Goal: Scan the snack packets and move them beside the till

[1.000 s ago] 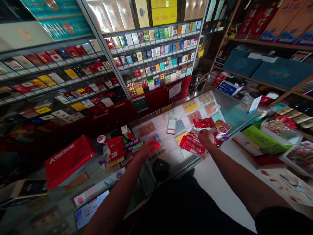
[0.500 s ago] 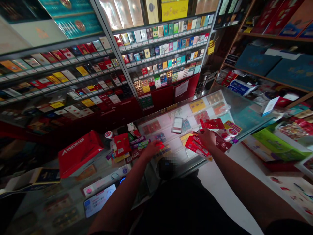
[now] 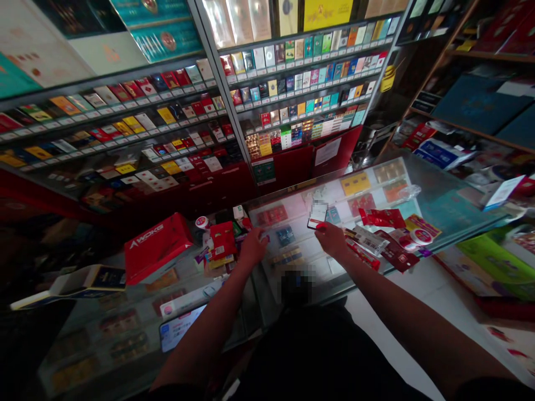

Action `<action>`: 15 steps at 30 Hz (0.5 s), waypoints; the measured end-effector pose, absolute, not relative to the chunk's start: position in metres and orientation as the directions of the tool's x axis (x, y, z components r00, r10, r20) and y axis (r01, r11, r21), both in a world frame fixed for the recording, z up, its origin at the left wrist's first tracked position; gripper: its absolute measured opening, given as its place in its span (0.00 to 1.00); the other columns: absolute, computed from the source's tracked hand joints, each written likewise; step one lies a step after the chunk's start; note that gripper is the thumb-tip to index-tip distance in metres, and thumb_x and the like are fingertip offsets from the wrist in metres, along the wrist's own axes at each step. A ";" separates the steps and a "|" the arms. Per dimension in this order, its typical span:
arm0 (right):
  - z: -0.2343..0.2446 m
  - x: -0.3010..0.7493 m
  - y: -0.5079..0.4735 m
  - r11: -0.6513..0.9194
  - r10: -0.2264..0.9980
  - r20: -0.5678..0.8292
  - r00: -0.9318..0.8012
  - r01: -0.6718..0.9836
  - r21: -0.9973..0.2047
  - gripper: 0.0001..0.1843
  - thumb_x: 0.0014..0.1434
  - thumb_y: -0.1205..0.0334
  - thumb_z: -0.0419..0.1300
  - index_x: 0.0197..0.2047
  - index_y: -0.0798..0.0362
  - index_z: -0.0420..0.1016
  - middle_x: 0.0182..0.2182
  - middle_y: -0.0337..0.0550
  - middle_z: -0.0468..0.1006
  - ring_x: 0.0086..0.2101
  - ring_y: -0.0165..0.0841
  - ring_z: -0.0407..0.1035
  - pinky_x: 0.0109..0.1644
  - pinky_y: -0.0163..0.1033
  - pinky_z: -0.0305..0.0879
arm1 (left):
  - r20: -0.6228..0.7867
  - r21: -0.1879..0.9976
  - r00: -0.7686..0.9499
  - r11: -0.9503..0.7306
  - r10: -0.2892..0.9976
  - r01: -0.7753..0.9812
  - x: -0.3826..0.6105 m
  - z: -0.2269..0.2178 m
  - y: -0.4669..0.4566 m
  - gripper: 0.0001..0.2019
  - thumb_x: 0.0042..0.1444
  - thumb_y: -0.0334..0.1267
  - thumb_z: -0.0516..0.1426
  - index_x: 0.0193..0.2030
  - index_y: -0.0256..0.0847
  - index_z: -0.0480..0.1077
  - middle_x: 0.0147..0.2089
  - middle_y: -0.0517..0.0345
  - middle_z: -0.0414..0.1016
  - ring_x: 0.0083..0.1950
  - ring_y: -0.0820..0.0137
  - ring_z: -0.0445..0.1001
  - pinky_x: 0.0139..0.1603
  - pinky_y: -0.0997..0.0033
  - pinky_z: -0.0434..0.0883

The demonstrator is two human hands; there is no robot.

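My right hand [image 3: 332, 240] is over the glass counter, its fingers bent together at the near edge of a phone [image 3: 318, 213] with a lit, blurred screen. Something red shows at the fingertips. To its right lie red packets [image 3: 363, 255], a silver-white strip-shaped pack [image 3: 370, 239], a dark red packet [image 3: 395, 253] and a white round tub [image 3: 420, 238]. My left hand [image 3: 252, 249] hovers beside the left pile, fingers loosely apart and holding nothing I can see. That pile includes a red packet [image 3: 221, 240] and another round tub [image 3: 202, 222].
A red box [image 3: 157, 248] stands on the left of the counter [image 3: 267, 278]. A second phone [image 3: 179, 329] lies lit beside my left forearm. Cigarette packs [image 3: 288, 81] fill the shelves behind. A blurred dark object [image 3: 296, 287] is at the counter's near edge.
My right hand has left the red packets and moved left to the phone. The silver-white pack now shows there. My left hand has drawn back slightly left. The view has turned left.
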State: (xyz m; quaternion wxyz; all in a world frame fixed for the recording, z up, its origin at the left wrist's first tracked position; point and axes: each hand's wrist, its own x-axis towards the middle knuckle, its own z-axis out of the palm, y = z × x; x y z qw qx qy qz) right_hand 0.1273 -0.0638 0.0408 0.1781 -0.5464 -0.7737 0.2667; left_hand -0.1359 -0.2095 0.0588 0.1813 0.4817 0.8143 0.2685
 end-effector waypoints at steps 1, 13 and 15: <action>0.040 0.121 -0.065 0.287 0.932 0.005 -0.363 0.727 -0.624 0.10 0.62 0.64 0.61 0.45 0.51 0.82 0.48 0.46 0.85 0.46 0.37 0.79 0.53 0.39 0.68 | 0.025 0.543 -0.481 0.392 0.876 0.742 -0.142 0.062 -0.210 0.17 0.62 0.33 0.57 0.58 0.36 0.73 0.59 0.40 0.77 0.59 0.56 0.76 0.64 0.55 0.69; 0.062 0.075 -0.084 0.391 0.850 -0.038 -0.525 0.678 -0.623 0.11 0.63 0.64 0.61 0.48 0.53 0.81 0.40 0.46 0.85 0.43 0.37 0.78 0.49 0.38 0.66 | 0.134 0.167 -0.500 0.478 0.856 0.863 -0.180 0.064 -0.190 0.20 0.67 0.34 0.54 0.65 0.39 0.69 0.59 0.36 0.69 0.59 0.53 0.69 0.58 0.57 0.66; 0.065 0.072 -0.086 0.399 0.843 -0.054 -0.535 0.690 -0.603 0.12 0.64 0.64 0.61 0.49 0.53 0.81 0.42 0.46 0.86 0.44 0.38 0.78 0.49 0.39 0.66 | 0.130 0.154 -0.521 0.502 0.844 0.851 -0.180 0.061 -0.188 0.18 0.67 0.34 0.53 0.62 0.40 0.70 0.57 0.37 0.70 0.57 0.53 0.69 0.56 0.57 0.66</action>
